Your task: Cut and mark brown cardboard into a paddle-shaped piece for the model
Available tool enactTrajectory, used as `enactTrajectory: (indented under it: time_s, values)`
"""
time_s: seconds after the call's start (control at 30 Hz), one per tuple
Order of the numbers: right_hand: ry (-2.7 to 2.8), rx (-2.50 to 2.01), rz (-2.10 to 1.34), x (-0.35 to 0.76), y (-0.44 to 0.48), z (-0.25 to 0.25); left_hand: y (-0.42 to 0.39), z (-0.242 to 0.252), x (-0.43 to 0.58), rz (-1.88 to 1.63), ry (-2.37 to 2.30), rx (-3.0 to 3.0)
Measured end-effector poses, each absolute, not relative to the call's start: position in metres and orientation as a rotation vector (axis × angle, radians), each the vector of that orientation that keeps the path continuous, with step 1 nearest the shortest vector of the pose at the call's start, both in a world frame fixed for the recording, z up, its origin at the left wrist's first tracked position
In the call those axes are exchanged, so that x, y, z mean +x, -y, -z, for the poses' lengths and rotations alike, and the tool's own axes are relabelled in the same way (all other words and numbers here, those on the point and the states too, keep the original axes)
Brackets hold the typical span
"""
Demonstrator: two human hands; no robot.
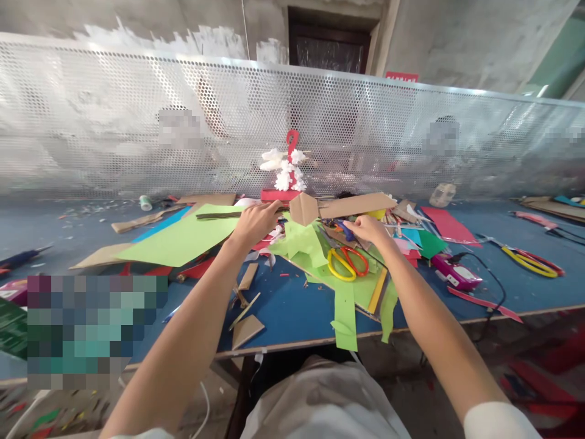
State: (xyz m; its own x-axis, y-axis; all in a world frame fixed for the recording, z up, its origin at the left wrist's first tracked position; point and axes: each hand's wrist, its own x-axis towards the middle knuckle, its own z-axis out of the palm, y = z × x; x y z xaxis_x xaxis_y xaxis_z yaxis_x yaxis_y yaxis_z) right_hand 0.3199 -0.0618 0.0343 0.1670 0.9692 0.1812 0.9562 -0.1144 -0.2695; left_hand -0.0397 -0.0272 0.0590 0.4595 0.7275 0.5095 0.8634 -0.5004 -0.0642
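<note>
My left hand (258,222) is closed over a dark narrow strip (218,215) that sticks out to its left. Just past its fingertips is a hexagonal piece of brown cardboard (304,209); whether it is joined to the strip I cannot tell. My right hand (371,230) pinches the end of a small blue object (348,230) whose kind is unclear. Between and below the hands lie light green paper scraps (301,244) and scissors with yellow and orange handles (342,265). A long cardboard strip (359,205) stretches behind my right hand.
A red stand with white tufts (291,164) rises at the back, before a perforated metal screen (237,134). Green sheet (183,235) lies left. On the right are a magenta box with a black cord (457,272) and yellow-red handled pliers (525,259). Cardboard bits (248,332) lie near the front edge.
</note>
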Motion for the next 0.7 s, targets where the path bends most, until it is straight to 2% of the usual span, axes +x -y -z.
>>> enactTrajectory:
  time_s: [0.43, 0.7]
  values:
    - [1.900, -2.094, -0.163, 0.305, 0.055, -0.028, 0.023, -0.054, -0.046, 0.808, 1.314, -2.405]
    - [1.775, -1.843, -0.258, 0.310, 0.055, -0.034, 0.018, -0.053, -0.047, 0.752, 1.405, -2.351]
